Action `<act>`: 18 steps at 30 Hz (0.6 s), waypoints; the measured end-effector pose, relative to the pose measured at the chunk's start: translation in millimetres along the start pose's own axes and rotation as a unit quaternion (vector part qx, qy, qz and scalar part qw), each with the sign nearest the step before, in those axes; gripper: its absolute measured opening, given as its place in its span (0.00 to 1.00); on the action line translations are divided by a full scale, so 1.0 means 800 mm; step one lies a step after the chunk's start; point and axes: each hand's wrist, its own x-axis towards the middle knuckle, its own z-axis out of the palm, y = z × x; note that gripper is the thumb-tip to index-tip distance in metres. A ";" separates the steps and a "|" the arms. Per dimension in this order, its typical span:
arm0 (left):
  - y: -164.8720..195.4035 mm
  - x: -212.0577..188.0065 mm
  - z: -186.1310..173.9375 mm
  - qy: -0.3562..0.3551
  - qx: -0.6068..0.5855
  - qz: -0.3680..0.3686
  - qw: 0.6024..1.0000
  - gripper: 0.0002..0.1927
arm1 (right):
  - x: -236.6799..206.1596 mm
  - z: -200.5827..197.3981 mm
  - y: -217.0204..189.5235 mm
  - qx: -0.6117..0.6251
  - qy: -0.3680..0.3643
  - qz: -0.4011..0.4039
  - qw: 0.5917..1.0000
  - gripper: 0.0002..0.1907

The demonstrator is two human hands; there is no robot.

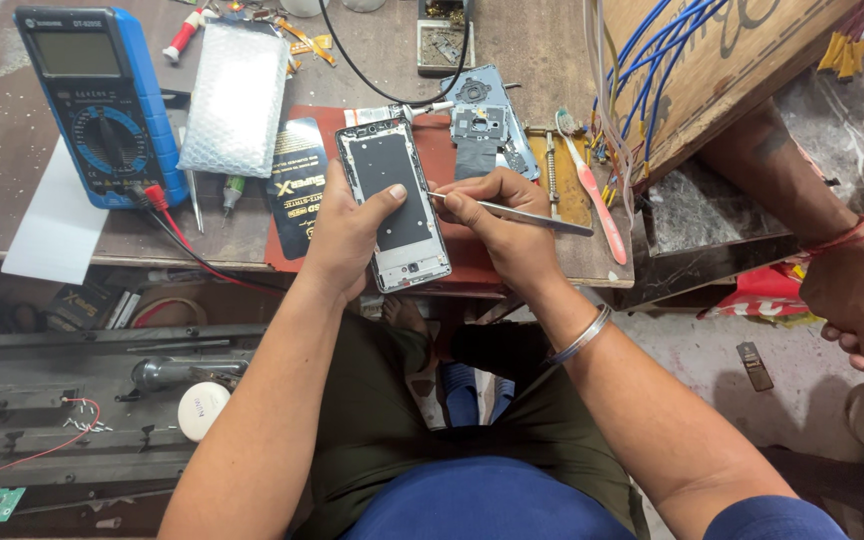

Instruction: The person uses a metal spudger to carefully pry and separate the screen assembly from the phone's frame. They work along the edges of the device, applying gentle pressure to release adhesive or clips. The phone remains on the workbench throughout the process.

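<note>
cluttered bench (12, 150), hands hold phone frame (395, 200), tweezers (522, 213) tip hidden

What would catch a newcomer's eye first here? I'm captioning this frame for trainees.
First, the opened grey phone frame with a black panel at centre, held in the left hand while the right hand points slim metal tweezers at its edge. Next, the blue digital multimeter on the wooden workbench at upper left.
</note>
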 end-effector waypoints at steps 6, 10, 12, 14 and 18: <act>-0.003 0.001 -0.001 0.010 0.031 0.023 0.999 0.20 | -0.001 0.013 0.000 -0.044 0.012 -0.023 0.999 0.03; -0.004 0.001 -0.001 0.012 0.017 0.018 1.000 0.21 | -0.003 0.025 -0.001 -0.023 0.035 -0.007 0.999 0.02; -0.004 0.000 0.000 0.012 0.014 0.019 1.000 0.21 | -0.004 0.029 -0.004 -0.046 0.048 -0.011 0.998 0.02; -0.002 0.000 0.001 0.009 0.016 0.019 1.000 0.22 | -0.006 0.033 -0.007 -0.095 0.054 -0.041 0.993 0.03; -0.001 -0.002 0.001 0.015 0.025 0.012 1.000 0.22 | -0.012 0.041 -0.014 -0.201 0.082 -0.075 0.973 0.04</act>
